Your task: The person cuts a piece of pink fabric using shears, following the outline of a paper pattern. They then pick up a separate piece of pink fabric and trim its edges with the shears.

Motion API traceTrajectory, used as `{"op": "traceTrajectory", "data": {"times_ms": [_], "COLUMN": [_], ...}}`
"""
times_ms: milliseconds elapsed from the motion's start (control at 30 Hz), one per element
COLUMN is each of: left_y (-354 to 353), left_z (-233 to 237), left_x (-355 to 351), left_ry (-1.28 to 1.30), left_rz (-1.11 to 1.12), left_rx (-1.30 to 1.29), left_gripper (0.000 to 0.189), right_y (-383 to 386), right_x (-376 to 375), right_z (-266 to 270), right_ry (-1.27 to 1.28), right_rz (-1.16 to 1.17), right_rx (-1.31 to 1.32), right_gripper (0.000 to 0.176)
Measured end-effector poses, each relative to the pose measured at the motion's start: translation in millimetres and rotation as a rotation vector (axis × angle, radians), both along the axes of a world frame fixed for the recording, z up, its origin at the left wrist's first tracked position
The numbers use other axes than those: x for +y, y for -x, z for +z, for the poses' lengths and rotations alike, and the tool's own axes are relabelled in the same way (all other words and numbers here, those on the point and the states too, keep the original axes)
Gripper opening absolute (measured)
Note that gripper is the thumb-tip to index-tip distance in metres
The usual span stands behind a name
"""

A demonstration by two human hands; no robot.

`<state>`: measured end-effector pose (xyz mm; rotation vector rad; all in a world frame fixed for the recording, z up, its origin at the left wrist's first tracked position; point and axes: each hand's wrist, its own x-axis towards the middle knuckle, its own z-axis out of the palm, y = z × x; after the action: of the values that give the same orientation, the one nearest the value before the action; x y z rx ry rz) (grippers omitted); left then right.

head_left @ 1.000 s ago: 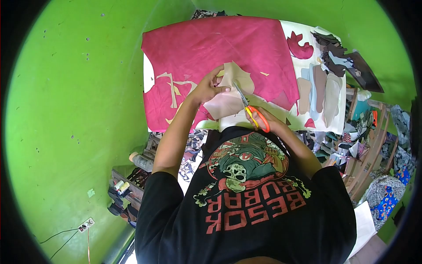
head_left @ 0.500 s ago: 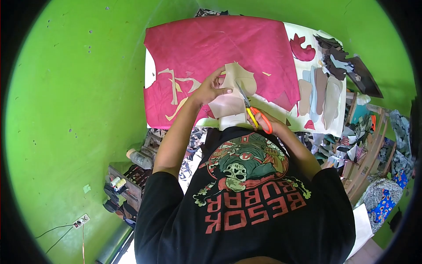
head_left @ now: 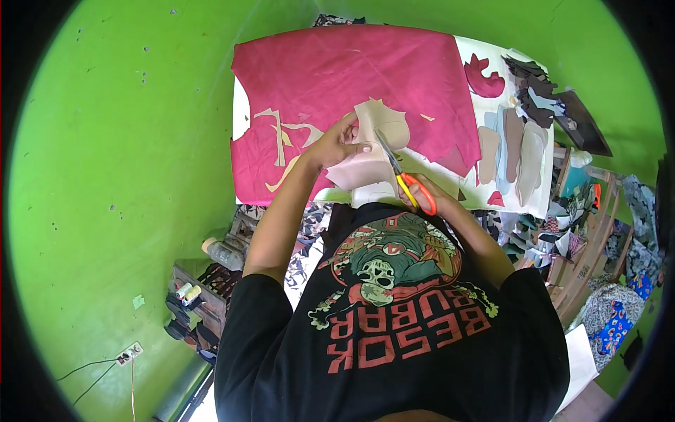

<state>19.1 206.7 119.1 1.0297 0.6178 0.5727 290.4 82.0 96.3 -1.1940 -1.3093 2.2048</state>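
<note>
My left hand point(head_left: 342, 144) grips the left side of a beige sheet of leather-like material point(head_left: 365, 169), thumb on top and fingers behind. In my right hand point(head_left: 422, 190) are scissors point(head_left: 401, 174) with orange and yellow handles. Their blades point up and to the left, lying against the beige sheet near a drawn curved line. How far the blades are apart is hard to make out. Beneath the sheet lies a large crimson hide point(head_left: 351, 67). Thin beige offcuts point(head_left: 280, 137) rest on the hide left of my left hand.
The white tabletop point(head_left: 489, 109) shows at the right, holding several sole-shaped pieces point(head_left: 513, 144), a red cutout point(head_left: 484, 77) and dark scraps point(head_left: 531, 74). A wooden rack point(head_left: 583, 246) with fabric scraps stands at lower right. A green wall point(head_left: 105, 141) borders the left.
The beige sheet has shifted slightly left and tilted in my left hand. My right hand and the scissors have barely moved.
</note>
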Motion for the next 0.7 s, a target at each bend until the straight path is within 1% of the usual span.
{"op": "traceTrajectory", "data": {"times_ms": [33,100,133,167,200,233,267,300,333,367,400,433,500,533,567,600,633,700], "left_y": [0,0,1,0,0,0,2,3,4,3,-1,-4,-6,-6,-9,-13,-15,-14], "left_z": [1,3,3,2,-1,-3,-7,-8,-10,-11,2,9,8,7,5,4,4,4], "left_x": [0,2,2,2,1,1,1,2,3,2,0,-1,1,2,0,-2,-3,-2], "left_ry": [0.0,0.0,0.0,0.001,-0.065,-0.13,-0.129,-0.129,-0.129,-0.129,-0.056,0.018,0.044,0.072,0.072,-0.036,-0.145,-0.126], "left_rz": [0.003,-0.016,-0.033,-0.032,-0.043,-0.054,-0.052,-0.042,-0.034,-0.036,0.026,0.087,0.085,0.085,0.086,0.118,0.15,0.136], "left_rx": [0.006,-0.004,-0.013,-0.013,0.059,0.13,0.13,0.19,0.251,0.25,0.125,0.0,0.017,0.034,0.034,0.094,0.153,0.153], "left_gripper": [0.075,0.074,0.073,0.073,0.072,0.072,0.072,0.073,0.075,0.075,0.075,0.076,0.076,0.077,0.077,0.076,0.075,0.076], "right_y": [0,1,2,4,5,3,-1,-1,-2,-4,-5,-6,-7,-7,-8,-8,-9,-9], "right_x": [0,0,1,1,1,0,-1,2,4,6,8,9,11,11,11,13,13,15], "right_z": [1,4,5,7,8,3,-5,-4,-3,-1,5,10,16,13,9,8,8,13], "right_ry": [0.0,0.008,0.008,0.012,0.016,0.018,0.032,0.045,0.046,0.043,0.04,0.041,-0.071,-0.07,-0.06,-0.05,-0.051,-0.055], "right_rz": [-0.002,-0.053,-0.053,-0.072,-0.091,-0.089,-0.086,-0.084,-0.085,-0.089,-0.093,-0.095,-0.07,-0.07,-0.065,-0.059,-0.057,-0.018], "right_rx": [0.0,-0.014,-0.014,-0.034,-0.054,-0.054,-0.026,0.003,0.004,-0.019,-0.041,-0.041,-0.111,-0.111,-0.123,-0.135,-0.135,-0.174], "right_gripper": [0.072,0.064,0.064,0.058,0.052,0.052,0.046,0.04,0.04,0.045,0.049,0.049,0.066,0.066,0.071,0.076,0.076,0.07]}}
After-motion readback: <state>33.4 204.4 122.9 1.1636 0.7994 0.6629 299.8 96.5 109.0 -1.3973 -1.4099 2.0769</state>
